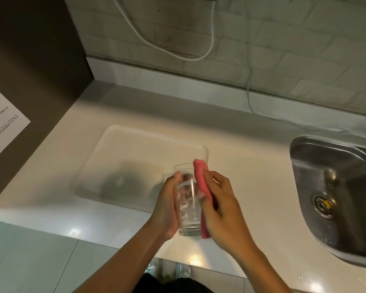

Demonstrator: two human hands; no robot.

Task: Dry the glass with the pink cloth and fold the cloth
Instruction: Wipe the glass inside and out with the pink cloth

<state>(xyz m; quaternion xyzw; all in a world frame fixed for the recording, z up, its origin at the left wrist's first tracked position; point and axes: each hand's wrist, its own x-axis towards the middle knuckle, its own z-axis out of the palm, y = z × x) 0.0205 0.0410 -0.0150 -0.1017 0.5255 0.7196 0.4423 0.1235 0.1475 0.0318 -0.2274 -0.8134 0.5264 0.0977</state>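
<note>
A clear drinking glass is held upright above the front of the white counter. My left hand grips its left side, thumb near the rim. My right hand presses a pink cloth flat against the glass's right side. The cloth runs from above the rim down past the base, where a pink end shows below my palm. Its middle is hidden under my fingers.
A white tray lies on the counter just behind the glass. A steel sink is sunk in at the right. A dark cabinet wall with a paper sheet stands at left. White cables hang along the tiled back wall.
</note>
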